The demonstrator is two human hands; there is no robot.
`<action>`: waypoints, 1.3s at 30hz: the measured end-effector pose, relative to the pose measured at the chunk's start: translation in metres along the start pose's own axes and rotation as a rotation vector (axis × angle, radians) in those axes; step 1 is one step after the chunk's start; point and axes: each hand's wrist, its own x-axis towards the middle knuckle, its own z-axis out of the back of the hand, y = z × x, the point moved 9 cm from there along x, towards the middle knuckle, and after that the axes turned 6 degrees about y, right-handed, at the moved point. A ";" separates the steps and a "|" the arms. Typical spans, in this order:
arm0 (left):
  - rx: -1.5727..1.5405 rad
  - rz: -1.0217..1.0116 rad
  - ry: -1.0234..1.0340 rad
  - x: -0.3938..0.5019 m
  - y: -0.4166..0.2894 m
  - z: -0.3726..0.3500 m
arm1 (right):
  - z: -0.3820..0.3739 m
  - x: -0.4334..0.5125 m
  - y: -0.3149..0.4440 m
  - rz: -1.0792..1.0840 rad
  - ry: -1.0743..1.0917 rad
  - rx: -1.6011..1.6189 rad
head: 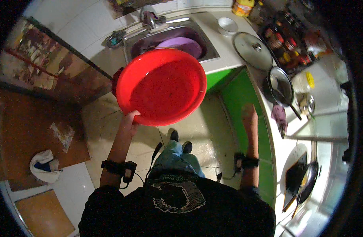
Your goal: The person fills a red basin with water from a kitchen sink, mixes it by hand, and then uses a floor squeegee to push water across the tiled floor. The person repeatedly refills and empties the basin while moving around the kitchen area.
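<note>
My left hand [132, 121] grips the near left rim of a large red plastic basin [166, 89], which is held tilted over the floor, partly in front of the sink. My right hand [249, 114] is away from the basin, over the green cabinet front at the right; it is blurred, and its fingers cannot be made out well. Beyond the basin, a purple basin [184, 44] lies in the stainless-steel sink [212, 55] under the faucet [151, 20]. A thin stick-like thing lies across the sink behind the red rim.
On the counter [225, 60] stand a white bowl [228, 26], a glass pot lid [252, 49] and a pan [279, 86]. A pink cloth [279, 115] hangs near the counter's edge. A wok [307, 182] is farther right. Green cabinets [242, 91] run below; a glass-paned door [57, 59] is left.
</note>
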 end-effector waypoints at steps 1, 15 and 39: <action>-0.030 0.055 -0.056 0.011 0.001 0.011 | -0.025 0.042 0.012 -0.056 0.045 0.160; -0.126 -0.198 -0.067 0.147 -0.062 -0.013 | -0.393 0.439 0.224 0.530 0.359 -0.648; -0.318 -0.092 -0.231 0.126 -0.078 -0.023 | -0.468 0.518 0.223 1.070 0.590 -0.443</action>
